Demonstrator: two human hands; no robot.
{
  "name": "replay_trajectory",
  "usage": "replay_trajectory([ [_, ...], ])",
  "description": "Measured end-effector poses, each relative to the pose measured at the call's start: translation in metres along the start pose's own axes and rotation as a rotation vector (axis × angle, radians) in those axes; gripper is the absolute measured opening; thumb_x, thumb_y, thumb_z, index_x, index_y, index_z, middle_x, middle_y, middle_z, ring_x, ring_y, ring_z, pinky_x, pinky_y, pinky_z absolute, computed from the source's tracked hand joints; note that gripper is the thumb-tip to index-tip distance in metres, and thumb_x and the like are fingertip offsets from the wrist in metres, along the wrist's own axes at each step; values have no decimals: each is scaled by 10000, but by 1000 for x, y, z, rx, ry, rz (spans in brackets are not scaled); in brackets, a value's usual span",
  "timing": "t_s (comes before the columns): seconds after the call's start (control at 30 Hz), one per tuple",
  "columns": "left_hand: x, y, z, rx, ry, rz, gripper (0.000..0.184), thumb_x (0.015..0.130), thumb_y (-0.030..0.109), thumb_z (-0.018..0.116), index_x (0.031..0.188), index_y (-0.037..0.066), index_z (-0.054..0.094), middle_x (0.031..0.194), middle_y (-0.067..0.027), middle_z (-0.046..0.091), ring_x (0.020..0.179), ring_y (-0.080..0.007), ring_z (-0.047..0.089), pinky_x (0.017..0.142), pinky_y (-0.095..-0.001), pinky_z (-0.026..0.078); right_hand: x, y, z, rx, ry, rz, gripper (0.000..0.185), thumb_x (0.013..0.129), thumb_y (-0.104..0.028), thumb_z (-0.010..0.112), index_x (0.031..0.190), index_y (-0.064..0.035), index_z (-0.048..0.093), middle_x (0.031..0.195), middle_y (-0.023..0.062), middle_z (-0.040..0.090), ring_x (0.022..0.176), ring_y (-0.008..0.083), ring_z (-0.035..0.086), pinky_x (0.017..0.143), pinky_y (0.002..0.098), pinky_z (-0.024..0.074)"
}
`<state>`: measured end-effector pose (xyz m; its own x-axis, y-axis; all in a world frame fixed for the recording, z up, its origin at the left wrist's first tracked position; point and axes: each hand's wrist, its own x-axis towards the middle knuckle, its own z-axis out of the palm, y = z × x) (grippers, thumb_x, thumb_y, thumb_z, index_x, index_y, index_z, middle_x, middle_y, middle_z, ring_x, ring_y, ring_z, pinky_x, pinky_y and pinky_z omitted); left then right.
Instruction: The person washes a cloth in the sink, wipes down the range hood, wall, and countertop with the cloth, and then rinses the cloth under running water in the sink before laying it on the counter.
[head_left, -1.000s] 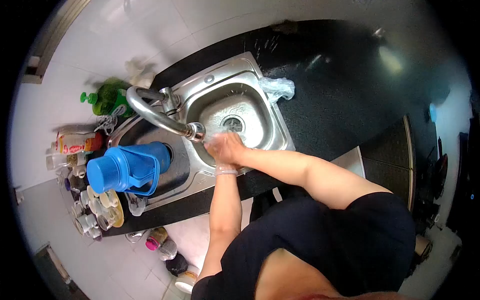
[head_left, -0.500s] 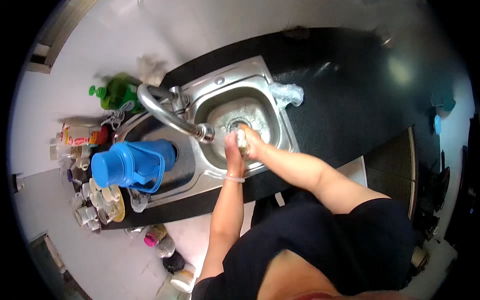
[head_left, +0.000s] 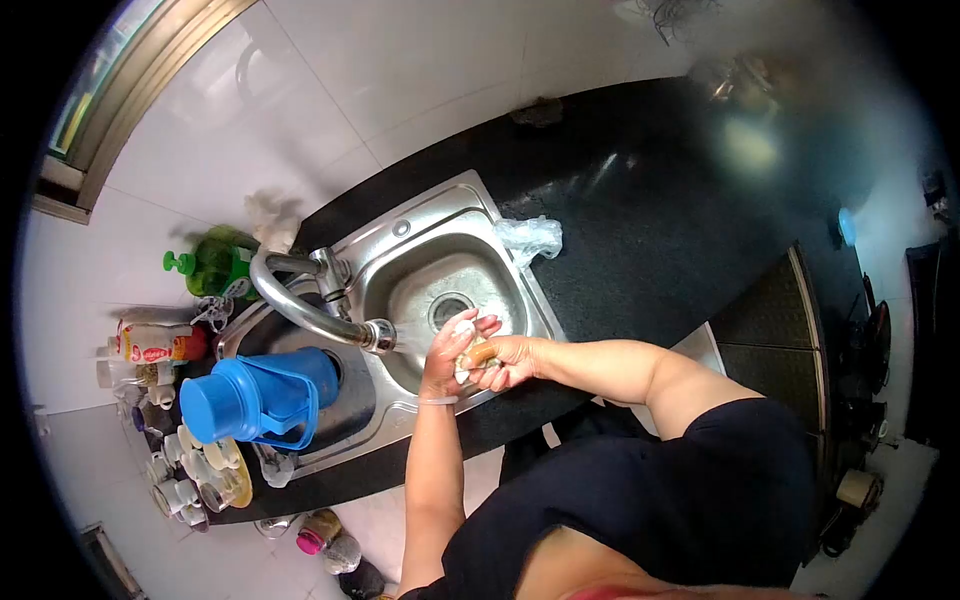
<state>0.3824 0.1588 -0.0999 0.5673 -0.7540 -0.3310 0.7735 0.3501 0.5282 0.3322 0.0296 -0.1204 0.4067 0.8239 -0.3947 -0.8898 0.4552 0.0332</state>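
Note:
Over the near edge of the steel sink basin [head_left: 385,285], both hands meet around a small whitish thing [head_left: 463,366] with a brownish part; its kind is hard to make out. My left hand [head_left: 443,352] cups it from the left, fingertips raised and curved, a pale bangle on the wrist. From the right, my right hand [head_left: 512,362] closes its fingers on the same thing. The curved chrome tap [head_left: 318,318] points at the hands from the left, and a faint stream of water seems to run from its spout.
A blue flask with handle [head_left: 270,395] stands in the left basin. Behind it are a green pump bottle [head_left: 222,262], a red-and-white packet [head_left: 160,340] and several cups [head_left: 215,460]. A crumpled clear plastic bag [head_left: 530,238] lies on the sink's right rim, beside the black counter [head_left: 620,230].
The hands have turned about the small thing; my right hand now lies across it with curled fingers, and my left fingers are raised. The whole view has shifted, with the sink lower.

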Motion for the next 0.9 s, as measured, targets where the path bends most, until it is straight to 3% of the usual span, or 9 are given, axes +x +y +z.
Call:
replay_trajectory([
  [0.1,13,-7,-14,281,145,90,312,839,129,567,1101,-34,521,972,-138,600,838,-186,597,768,-299,486,-1,-10,-10,-59,72,184,163,805,-148,599,692,-102,491,561,-64,341,413,1,253,339,119,194],
  [0.17,22,-12,-8,222,221,100,184,857,163,562,930,-4,586,788,-57,596,660,-131,570,632,-261,478,-6,-13,-3,-178,175,120,158,771,-118,617,677,-96,492,547,-57,348,407,13,242,348,141,170],
  [0.27,33,-24,-10,279,396,142,249,897,248,506,749,51,539,642,-15,519,535,-109,489,518,-259,428,-12,-13,6,-269,295,73,110,787,-80,576,715,-68,494,541,-64,300,410,15,238,355,153,170],
  [0.5,52,-43,-21,656,571,315,338,900,247,455,638,42,512,575,-16,492,526,-99,438,488,-270,354,-8,-11,-7,-544,585,-33,147,735,-35,598,650,-67,483,529,-38,367,392,29,250,342,179,177],
  [0.63,67,-60,-27,496,647,266,336,866,247,485,626,14,518,571,-30,506,552,-137,463,535,-312,384,-3,-5,-28,-1083,892,-353,257,652,-127,678,844,26,605,660,128,548,440,179,497,349,311,378],
  [0.67,72,-69,-40,885,663,435,320,849,262,519,659,5,531,590,-48,516,594,-173,501,588,-347,414,5,-5,-51,-1500,948,-531,432,622,-174,699,974,50,585,717,163,581,499,205,538,430,327,436],
  [0.7,79,-77,-47,976,770,542,365,854,327,539,703,-6,544,620,-70,534,635,-199,525,624,-367,427,-18,-7,-13,-1396,921,-584,404,643,-140,682,987,41,572,743,145,598,605,177,582,496,292,470],
  [0.77,59,-58,-5,878,813,543,414,866,388,534,746,-8,550,677,-87,551,651,-184,526,621,-345,429,-47,-25,20,-1048,794,-235,348,694,-95,670,1006,19,567,806,123,620,744,153,605,575,253,491],
  [0.9,52,-62,-9,637,607,352,459,900,425,467,864,-21,570,755,-98,598,692,-156,557,655,-298,455,-92,-36,23,-738,541,-513,391,791,-132,647,1130,-3,499,969,102,618,816,177,611,655,291,525],
])
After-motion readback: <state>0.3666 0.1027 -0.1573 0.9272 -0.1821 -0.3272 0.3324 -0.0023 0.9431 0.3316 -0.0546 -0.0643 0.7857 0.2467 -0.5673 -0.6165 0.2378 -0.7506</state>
